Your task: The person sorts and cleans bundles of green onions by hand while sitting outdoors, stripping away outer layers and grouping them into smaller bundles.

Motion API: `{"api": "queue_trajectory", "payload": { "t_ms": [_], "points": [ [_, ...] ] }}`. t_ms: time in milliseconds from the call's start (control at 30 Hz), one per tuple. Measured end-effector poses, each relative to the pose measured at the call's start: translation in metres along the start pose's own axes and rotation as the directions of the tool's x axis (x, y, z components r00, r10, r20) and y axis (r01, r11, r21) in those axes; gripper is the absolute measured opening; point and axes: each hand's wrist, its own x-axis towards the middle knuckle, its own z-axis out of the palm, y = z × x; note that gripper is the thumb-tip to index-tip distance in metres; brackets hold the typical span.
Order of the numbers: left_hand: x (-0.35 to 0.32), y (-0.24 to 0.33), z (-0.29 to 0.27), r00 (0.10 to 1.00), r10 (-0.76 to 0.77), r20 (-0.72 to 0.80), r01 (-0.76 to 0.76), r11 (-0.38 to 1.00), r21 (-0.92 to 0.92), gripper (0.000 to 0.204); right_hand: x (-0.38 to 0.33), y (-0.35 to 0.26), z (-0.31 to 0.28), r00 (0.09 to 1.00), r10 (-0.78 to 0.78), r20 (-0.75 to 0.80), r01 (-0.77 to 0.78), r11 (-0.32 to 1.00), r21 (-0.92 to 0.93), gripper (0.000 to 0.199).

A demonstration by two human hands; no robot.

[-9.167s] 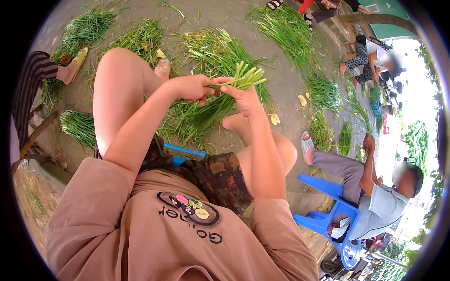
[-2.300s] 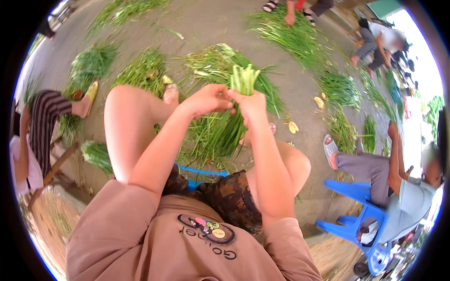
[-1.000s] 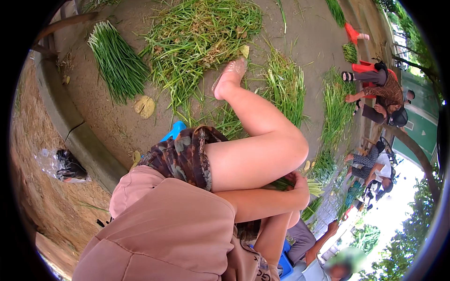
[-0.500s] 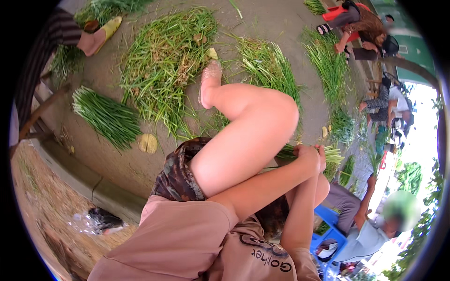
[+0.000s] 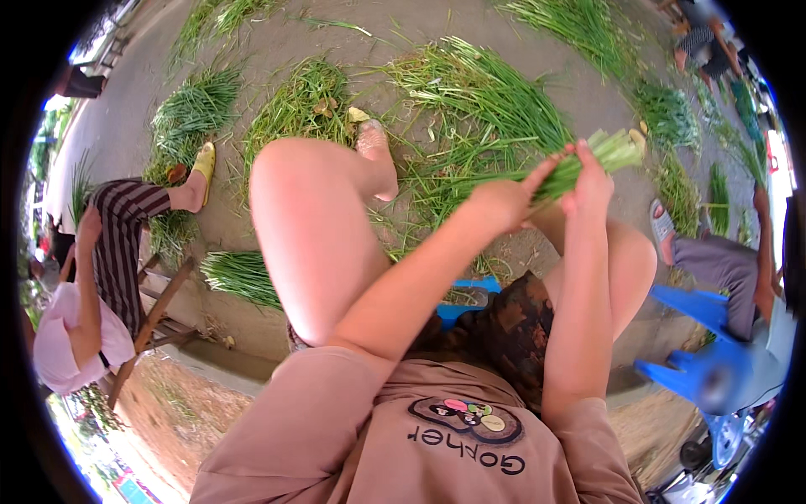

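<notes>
Both hands hold a bunch of long green stalks (image 5: 617, 153) over the ground, in front of my right knee. Its pale ends point to the upper right. My left hand (image 5: 504, 204) closes around its lower left part, with the thumb and a finger reaching up along the stalks. Nearer the pale ends, my right hand (image 5: 591, 181) grips the bunch from the right, fingers bent over it. Parts of the fingers are hidden behind the stalks. Beyond my hands spreads a wide loose pile of similar green stalks (image 5: 495, 92).
A heap of yellowed trimmings (image 5: 306, 101) lies beyond my left knee. A neat green bundle (image 5: 243, 277) rests left of that knee. At left, a person in striped trousers (image 5: 126, 218) sits on a wooden seat (image 5: 164, 307); at right, another person sits by a blue plastic stool (image 5: 697, 361).
The head view has turned left and levelled. My hands have moved up and outward from beside my right leg, still gripping the stalks, whose pale ends now point up to the right.
</notes>
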Motion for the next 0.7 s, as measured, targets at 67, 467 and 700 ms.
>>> {"api": "queue_trajectory", "payload": {
  "t_ms": [67,467,700],
  "points": [
    [-0.01,-0.005,-0.008,0.993,-0.099,0.068,0.098,0.995,0.016,0.1,-0.011,0.0,0.015,0.998,-0.043,0.055,0.045,0.999,-0.027,0.014],
    [-0.034,-0.021,-0.041,0.959,-0.257,0.116,0.241,0.961,0.137,0.057,-0.048,-0.024,0.025,0.917,0.193,0.35,-0.071,0.94,-0.332,0.013],
    [-0.048,-0.056,-0.071,0.968,-0.248,0.036,0.251,0.947,-0.201,0.061,-0.042,-0.021,0.01,0.901,0.294,0.318,-0.178,0.921,-0.347,0.014]
  ]
}}
